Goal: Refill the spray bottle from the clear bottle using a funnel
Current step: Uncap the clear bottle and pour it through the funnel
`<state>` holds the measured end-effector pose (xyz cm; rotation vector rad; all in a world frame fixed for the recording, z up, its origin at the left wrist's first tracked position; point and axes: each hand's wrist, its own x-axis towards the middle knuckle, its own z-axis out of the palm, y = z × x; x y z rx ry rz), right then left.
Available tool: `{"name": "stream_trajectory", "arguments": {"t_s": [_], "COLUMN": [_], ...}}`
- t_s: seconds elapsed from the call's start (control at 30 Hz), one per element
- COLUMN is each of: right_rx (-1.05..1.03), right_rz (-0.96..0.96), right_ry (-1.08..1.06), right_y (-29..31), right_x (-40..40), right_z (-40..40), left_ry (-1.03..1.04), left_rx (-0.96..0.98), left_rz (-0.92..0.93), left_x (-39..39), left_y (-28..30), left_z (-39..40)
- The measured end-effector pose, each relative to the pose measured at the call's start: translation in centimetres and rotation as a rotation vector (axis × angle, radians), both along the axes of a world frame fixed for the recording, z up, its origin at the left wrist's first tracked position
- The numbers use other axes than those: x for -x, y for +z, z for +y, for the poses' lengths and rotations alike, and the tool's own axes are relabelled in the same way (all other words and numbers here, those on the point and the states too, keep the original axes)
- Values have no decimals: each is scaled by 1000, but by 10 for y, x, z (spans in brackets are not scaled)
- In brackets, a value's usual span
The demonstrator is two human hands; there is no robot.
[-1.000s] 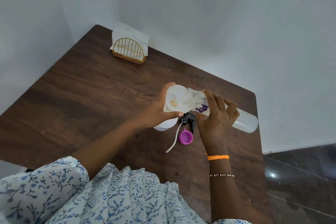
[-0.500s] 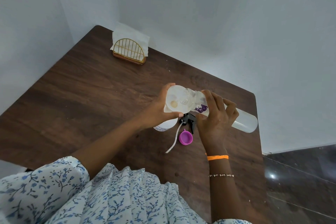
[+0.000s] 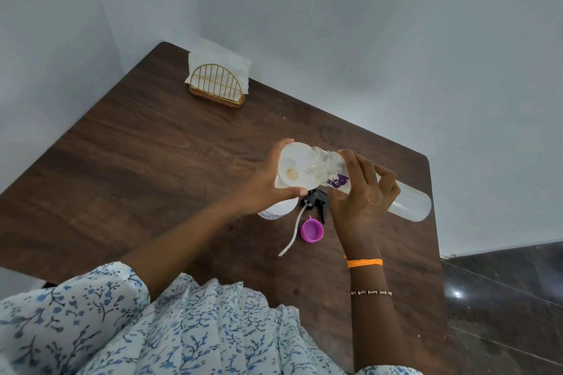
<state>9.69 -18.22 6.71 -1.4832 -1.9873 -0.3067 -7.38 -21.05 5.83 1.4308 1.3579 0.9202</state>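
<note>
Spray bottle: standing on the wooden table under the funnel, with only its lower white body showing below the left hand.
Funnel: white, sitting over the top of the spray bottle, its wide mouth facing up.
Left hand: gripping the funnel rim, thumb curling along the near edge, fingers wrapping the far side.
Clear bottle: lying tilted almost level, its threaded open mouth reaching over the funnel bowl and its base pointing right, off the table surface.
Right hand: wrapping its fingers around the middle of the clear bottle, beside a purple label.
Trigger sprayer head: black, lying on the table between the two hands, its white dip tube trailing toward the person.
Purple cap: resting open side up, just beside the dip tube.
Napkin holder: gold wire, standing at the far corner, holding white napkins.
</note>
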Motion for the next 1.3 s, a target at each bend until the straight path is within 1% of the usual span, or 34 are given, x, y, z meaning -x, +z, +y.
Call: {"name": "stream_trajectory", "arguments": {"t_s": [1.3], "right_rx": [-8], "right_rz": [3], "right_ry": [3], "right_y": [0], "right_x": [-1], "right_z": [0], "left_ry": [3], "left_rx": [5], "left_rz": [-2], "left_x": [0], "left_y": [-2], "left_z": [1]}}
